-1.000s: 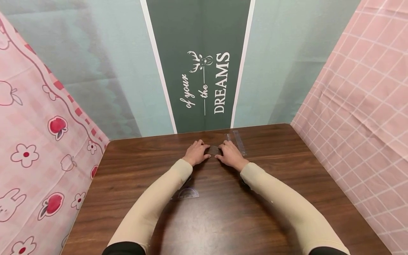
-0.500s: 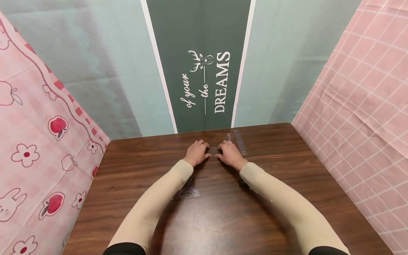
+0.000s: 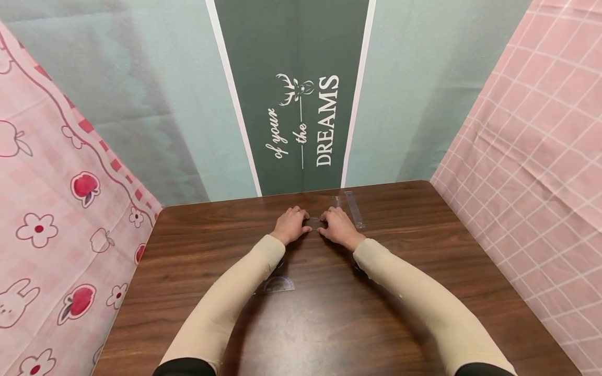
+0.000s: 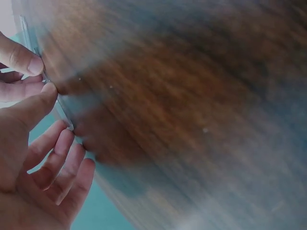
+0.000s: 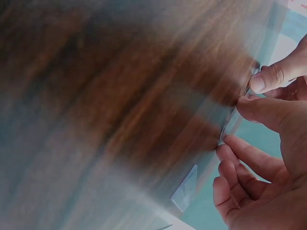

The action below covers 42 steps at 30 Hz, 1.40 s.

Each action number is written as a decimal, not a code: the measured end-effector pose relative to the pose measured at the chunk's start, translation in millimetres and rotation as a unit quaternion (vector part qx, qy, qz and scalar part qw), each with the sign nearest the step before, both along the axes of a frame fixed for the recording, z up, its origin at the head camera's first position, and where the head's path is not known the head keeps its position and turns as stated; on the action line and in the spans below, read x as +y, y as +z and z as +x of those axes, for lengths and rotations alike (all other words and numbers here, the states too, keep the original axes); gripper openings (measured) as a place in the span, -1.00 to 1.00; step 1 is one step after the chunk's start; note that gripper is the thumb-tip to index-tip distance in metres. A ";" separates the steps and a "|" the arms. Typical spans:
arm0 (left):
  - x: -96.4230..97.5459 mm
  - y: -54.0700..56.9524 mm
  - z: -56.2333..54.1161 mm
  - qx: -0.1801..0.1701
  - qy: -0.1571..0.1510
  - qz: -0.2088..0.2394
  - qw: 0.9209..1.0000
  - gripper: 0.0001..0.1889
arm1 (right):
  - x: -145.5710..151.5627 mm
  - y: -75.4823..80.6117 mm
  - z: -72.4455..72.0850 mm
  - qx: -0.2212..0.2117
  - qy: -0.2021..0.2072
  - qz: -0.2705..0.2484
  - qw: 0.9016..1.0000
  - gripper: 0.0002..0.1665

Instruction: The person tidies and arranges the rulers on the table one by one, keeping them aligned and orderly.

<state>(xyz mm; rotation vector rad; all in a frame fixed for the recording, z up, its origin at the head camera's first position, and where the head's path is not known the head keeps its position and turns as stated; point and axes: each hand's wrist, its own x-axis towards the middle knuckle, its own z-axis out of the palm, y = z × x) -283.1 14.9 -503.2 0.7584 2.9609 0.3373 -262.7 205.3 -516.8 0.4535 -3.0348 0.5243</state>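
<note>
Both hands work on one small, thin, clear plastic piece (image 3: 315, 223) low over the far middle of the brown table (image 3: 404, 292). My left hand (image 3: 290, 224) pinches its left side between thumb and fingers. Opposite, the right hand (image 3: 340, 228) pinches the right side the same way. The thumbs lie on the near side, a short gap apart. In the left wrist view the clear piece (image 4: 63, 114) is seen nearly edge-on, close over the wood. Fingers cover much of its outline, so I cannot tell its full shape.
A clear ruler (image 3: 355, 210) lies just right of the right hand. Another clear plastic piece (image 3: 336, 201) shows partly behind that hand. Nearer, a clear protractor (image 3: 278, 284) lies beside the left forearm. Pink cloths hang at both sides, and a green curtain (image 3: 301, 47) behind.
The clear piece between the hands looks a little flatter than one second ago. Both hands stay in almost the same place and keep their pinch.
</note>
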 end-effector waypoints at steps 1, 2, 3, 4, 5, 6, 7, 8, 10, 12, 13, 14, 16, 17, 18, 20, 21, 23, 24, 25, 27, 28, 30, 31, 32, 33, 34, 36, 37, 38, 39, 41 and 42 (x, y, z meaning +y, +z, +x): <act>-0.4 0.5 0.3 -0.009 0.002 0.002 1.000 -0.59 | -0.5 0.1 0.7 -0.002 0.000 -0.002 1.000 -0.60; -0.9 1.2 0.8 -0.018 0.003 0.005 1.000 -0.59 | -1.0 0.2 1.3 -0.003 0.001 -0.003 1.000 -0.60; -1.3 1.7 1.1 -0.025 0.004 0.007 1.000 -0.58 | -1.6 0.3 2.0 -0.006 0.003 -0.005 1.000 -0.60; -1.8 2.2 1.5 -0.031 0.005 0.008 0.999 -0.58 | -2.0 0.3 2.6 -0.006 0.005 -0.006 1.000 -0.61; -2.3 2.7 1.9 -0.036 0.004 0.008 0.999 -0.58 | -2.4 0.3 3.3 -0.005 0.008 -0.005 1.000 -0.61; -2.7 2.9 2.4 -0.039 0.004 0.007 0.999 -0.58 | -2.8 0.3 3.8 -0.005 0.011 -0.006 1.000 -0.61; -3.2 2.9 2.8 -0.041 0.003 0.006 0.999 -0.57 | -3.1 0.3 4.3 -0.002 0.015 -0.005 1.000 -0.61; -3.6 2.8 3.1 -0.040 0.001 0.003 0.999 -0.57 | -3.3 0.1 4.8 -0.001 0.017 -0.004 1.000 -0.61; -4.5 2.5 3.7 -0.040 -0.001 0.000 0.999 -0.57 | -3.7 -0.4 5.7 0.001 0.019 -0.003 1.000 -0.61; -5.2 1.8 4.1 -0.040 -0.001 0.003 0.999 -0.57 | -4.0 -0.9 6.4 -0.002 0.017 -0.005 1.000 -0.58; -5.5 1.4 4.1 -0.040 -0.001 0.004 0.999 -0.57 | -4.2 -1.2 6.6 -0.002 0.016 -0.006 1.000 -0.57; -5.9 0.9 4.1 -0.039 -0.001 0.006 0.999 -0.56 | -4.5 -1.5 6.9 -0.005 0.015 -0.007 1.000 -0.55; -6.7 -0.6 3.6 -0.039 0.000 0.009 0.999 -0.56 | -4.8 -2.0 7.5 -0.006 0.014 -0.008 1.000 -0.52; -7.2 -1.4 3.3 -0.038 -0.001 0.009 0.999 -0.56 | -5.2 -2.1 7.8 -0.007 0.015 -0.007 1.000 -0.51; -7.6 -2.2 3.1 -0.036 -0.001 0.007 0.999 -0.56 | -5.5 -2.6 8.0 -0.007 0.016 -0.006 1.000 -0.50; -8.8 -3.3 3.1 -0.032 -0.004 0.006 0.999 -0.56 | -6.1 -3.4 8.3 -0.007 0.018 -0.005 1.000 -0.49; -9.4 -3.7 3.1 -0.029 -0.006 0.006 1.000 -0.56 | -6.4 -3.9 8.4 -0.007 0.019 -0.005 1.000 -0.49; -10.4 -3.0 4.0 -0.023 -0.010 0.008 1.000 -0.57 | -6.9 -4.7 8.1 -0.006 0.019 -0.005 1.000 -0.48; -11.0 -2.9 4.1 -0.020 -0.012 0.010 1.000 -0.58 | -7.2 -4.7 8.1 -0.006 0.019 -0.006 1.000 -0.48; -11.6 -2.5 4.3 -0.017 -0.014 0.011 1.000 -0.59 | -7.6 -4.6 8.2 -0.006 0.018 -0.007 1.000 -0.48; -12.9 -1.7 5.0 -0.013 -0.016 0.012 1.000 -0.59 | -8.4 -4.1 8.3 -0.007 0.017 -0.008 1.000 -0.48; -13.6 -1.3 5.4 -0.011 -0.017 0.012 1.000 -0.59 | -8.7 -3.7 8.4 -0.008 0.017 -0.008 1.000 -0.48; -15.1 -0.8 6.0 -0.006 -0.018 0.012 1.000 -0.59 | -9.4 -3.0 9.0 -0.009 0.019 -0.009 1.000 -0.49; -15.8 -0.2 6.8 -0.006 -0.019 0.012 1.000 -0.59 | -9.4 -3.0 9.3 -0.010 0.020 -0.009 1.000 -0.50; -16.6 0.5 7.5 -0.005 -0.021 0.013 1.000 -0.59 | -9.4 -2.9 9.6 -0.012 0.021 -0.010 1.000 -0.51; -17.3 1.0 8.0 -0.003 -0.024 0.013 1.000 -0.59 | -9.4 -2.7 9.8 -0.015 0.022 -0.010 1.000 -0.52; -18.0 1.6 8.6 -0.001 -0.027 0.014 1.000 -0.59 | -9.3 -2.4 10.2 -0.017 0.022 -0.011 1.000 -0.53; -19.5 2.9 9.9 0.001 -0.031 0.018 0.999 -0.59 | -9.2 -1.5 11.0 -0.020 0.024 -0.012 0.999 -0.53; -20.3 3.4 10.5 0.002 -0.033 0.020 0.999 -0.59 | -9.2 -0.8 11.6 -0.021 0.025 -0.013 0.999 -0.53; -21.0 3.8 10.9 0.005 -0.035 0.024 0.999 -0.59 | -9.5 0.0 11.9 -0.022 0.028 -0.014 0.999 -0.51; -21.7 4.1 11.3 0.008 -0.037 0.026 0.999 -0.60 | -9.7 0.9 12.4 -0.022 0.031 -0.016 0.999 -0.49; -23.2 3.9 12.2 0.013 -0.039 0.029 0.999 -0.60 | -10.2 2.4 13.6 -0.025 0.036 -0.019 0.999 -0.46; -23.9 3.8 12.7 0.015 -0.041 0.029 0.999 -0.60 | -10.6 3.2 14.2 -0.028 0.039 -0.020 0.999 -0.45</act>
